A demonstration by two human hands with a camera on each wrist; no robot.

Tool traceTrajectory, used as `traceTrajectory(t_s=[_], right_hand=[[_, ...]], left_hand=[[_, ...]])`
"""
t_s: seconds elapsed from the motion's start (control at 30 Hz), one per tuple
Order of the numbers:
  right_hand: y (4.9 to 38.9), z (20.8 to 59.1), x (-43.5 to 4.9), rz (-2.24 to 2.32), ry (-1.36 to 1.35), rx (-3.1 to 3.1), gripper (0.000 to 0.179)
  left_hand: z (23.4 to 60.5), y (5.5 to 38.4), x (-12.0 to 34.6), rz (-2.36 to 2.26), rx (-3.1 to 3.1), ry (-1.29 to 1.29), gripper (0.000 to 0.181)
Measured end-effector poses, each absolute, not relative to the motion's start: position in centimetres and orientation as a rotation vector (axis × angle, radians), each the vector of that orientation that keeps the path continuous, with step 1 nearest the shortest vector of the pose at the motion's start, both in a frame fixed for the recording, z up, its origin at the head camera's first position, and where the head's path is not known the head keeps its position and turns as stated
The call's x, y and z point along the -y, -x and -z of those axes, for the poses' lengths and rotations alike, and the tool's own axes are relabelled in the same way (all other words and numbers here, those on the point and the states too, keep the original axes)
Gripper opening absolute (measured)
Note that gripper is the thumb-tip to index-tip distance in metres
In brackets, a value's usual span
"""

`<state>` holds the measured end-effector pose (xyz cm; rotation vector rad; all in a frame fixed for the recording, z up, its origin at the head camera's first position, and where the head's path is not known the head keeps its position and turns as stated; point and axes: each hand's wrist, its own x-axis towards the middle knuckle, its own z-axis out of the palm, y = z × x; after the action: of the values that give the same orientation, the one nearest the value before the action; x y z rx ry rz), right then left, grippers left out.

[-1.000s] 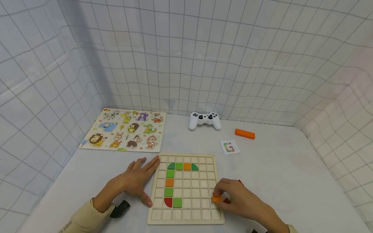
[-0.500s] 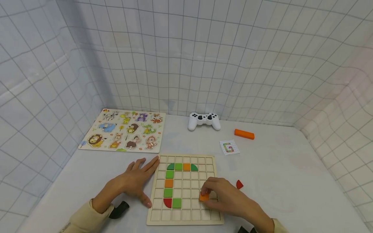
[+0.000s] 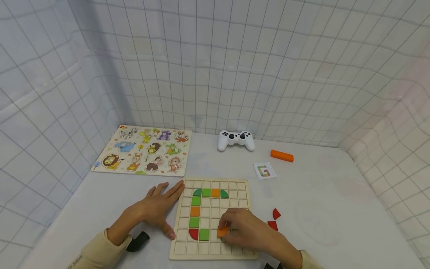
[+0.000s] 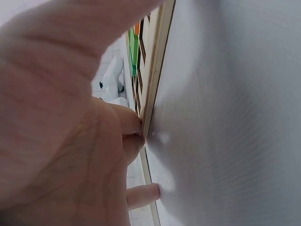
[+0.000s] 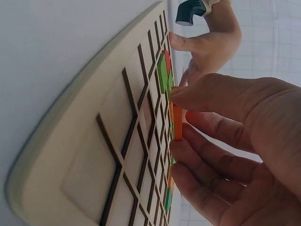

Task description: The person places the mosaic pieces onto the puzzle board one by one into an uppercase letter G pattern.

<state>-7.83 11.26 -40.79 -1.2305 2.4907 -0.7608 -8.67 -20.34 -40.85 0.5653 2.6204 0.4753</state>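
Now pinching orange tile between thumb and fingers of right hand, over grid board; cannot tell if touching wood. Left of grip, roughly in line, noting green square set in its cell, with bare gap between. Farther left, resting left hand against board edge, fingers extended and grasping nothing, probably to steady. Right of grip, seeing two red pieces loose off board; beyond grip, letter card. Judging step as placing orange tile beside green square; next, likely need to align with cell, lower flat, then release.
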Motion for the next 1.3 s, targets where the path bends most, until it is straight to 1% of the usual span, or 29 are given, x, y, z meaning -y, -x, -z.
traceTrajectory(t_s=[0.27,1.0,1.3], right_hand=[[7.3,41.0,-10.6,0.671,1.216,-2.53,0.01],[7.4,41.3,-9.9,0.637,1.257,-2.539,0.011],[7.5,41.3,-9.5,0.588,1.257,-2.532,0.008]], left_hand=[[41.1,8.6,20.2,-0.485,-2.604,-0.556,0.143],[40.7,8.4,20.2,-0.483,-2.629,-0.577,0.142],[40.6,8.4,20.3,-0.502,-2.634,-0.579,0.143]])
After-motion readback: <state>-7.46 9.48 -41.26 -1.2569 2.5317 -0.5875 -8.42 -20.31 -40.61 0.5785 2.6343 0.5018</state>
